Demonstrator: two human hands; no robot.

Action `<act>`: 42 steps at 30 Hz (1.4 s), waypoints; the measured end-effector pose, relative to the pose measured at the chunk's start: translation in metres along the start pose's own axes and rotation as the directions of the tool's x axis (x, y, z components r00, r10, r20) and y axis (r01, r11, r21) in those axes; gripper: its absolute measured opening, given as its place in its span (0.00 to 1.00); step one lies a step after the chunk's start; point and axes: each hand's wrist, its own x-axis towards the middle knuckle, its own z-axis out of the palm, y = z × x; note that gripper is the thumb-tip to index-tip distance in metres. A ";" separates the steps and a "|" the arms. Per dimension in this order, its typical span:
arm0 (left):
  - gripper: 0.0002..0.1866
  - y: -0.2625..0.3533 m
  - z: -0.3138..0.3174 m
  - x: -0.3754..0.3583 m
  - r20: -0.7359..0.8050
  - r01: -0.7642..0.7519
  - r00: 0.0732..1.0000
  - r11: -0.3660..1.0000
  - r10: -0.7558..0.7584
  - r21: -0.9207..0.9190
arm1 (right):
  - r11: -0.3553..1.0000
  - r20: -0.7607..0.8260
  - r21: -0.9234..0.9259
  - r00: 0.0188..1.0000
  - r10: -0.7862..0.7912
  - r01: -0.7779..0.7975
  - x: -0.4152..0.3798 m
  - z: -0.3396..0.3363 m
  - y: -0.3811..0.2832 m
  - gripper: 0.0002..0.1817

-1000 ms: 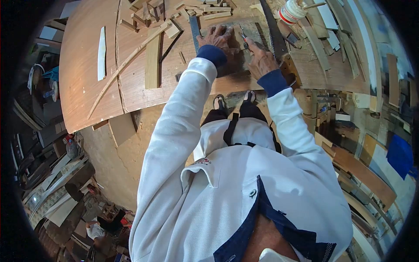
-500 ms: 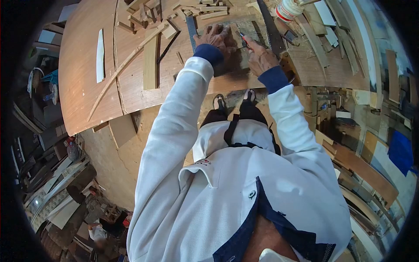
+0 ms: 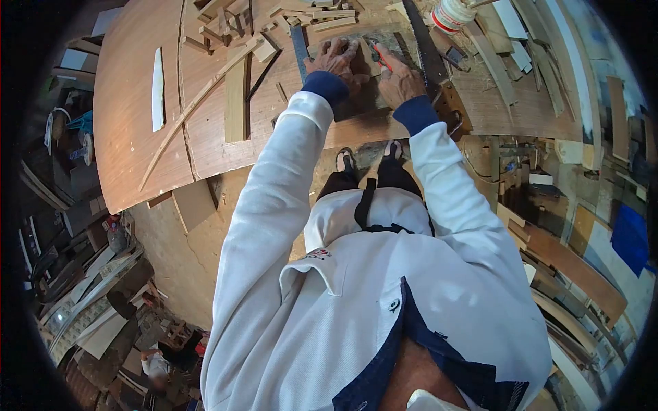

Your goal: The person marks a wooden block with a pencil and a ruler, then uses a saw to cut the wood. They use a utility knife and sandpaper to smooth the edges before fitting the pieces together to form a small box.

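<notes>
My left hand (image 3: 338,65) presses down on a dark, worn board (image 3: 375,96) on the workbench, fingers spread and bent. A thin light piece (image 3: 368,63) lies between my two hands; its far end is hard to make out. In my closed right hand (image 3: 401,81) is a slim red and black utility knife (image 3: 381,57), its tip pointing away from me and leftward. Just left of my left hand lies a dark flat metal bar (image 3: 299,49). A handsaw (image 3: 423,44) with a toothed edge rests right of my right hand.
Small wood offcuts (image 3: 334,24) lie at the bench's far side. A long thin strip (image 3: 185,122) and a wider plank (image 3: 236,103) are to the left. A white and red tub (image 3: 452,15) stands at far right, beside stacked boards (image 3: 490,58).
My right hand has shifted a little left and away from me, and the knife has turned to point more leftward. My left hand stays nearly in place.
</notes>
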 end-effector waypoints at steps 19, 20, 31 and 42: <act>0.42 -0.002 0.005 0.002 -0.016 0.005 1.000 0.999 -0.004 0.037 | 0.996 0.023 -0.088 1.000 -0.002 0.004 0.004 0.001 -0.002 0.28; 0.42 -0.003 0.006 0.002 -0.015 0.004 1.000 0.999 -0.004 0.038 | 0.996 0.023 -0.088 1.000 -0.001 0.003 0.003 0.000 -0.004 0.28; 0.41 -0.002 -0.004 0.001 0.056 0.009 0.998 0.998 -0.005 -0.070 | 0.805 0.196 -0.505 0.950 -0.243 0.311 -0.003 0.000 0.002 0.24; 0.40 -0.006 0.010 0.003 -0.064 -0.033 0.997 0.999 0.032 -0.020 | 0.672 0.323 -0.592 0.895 -0.308 0.445 -0.010 -0.004 0.005 0.14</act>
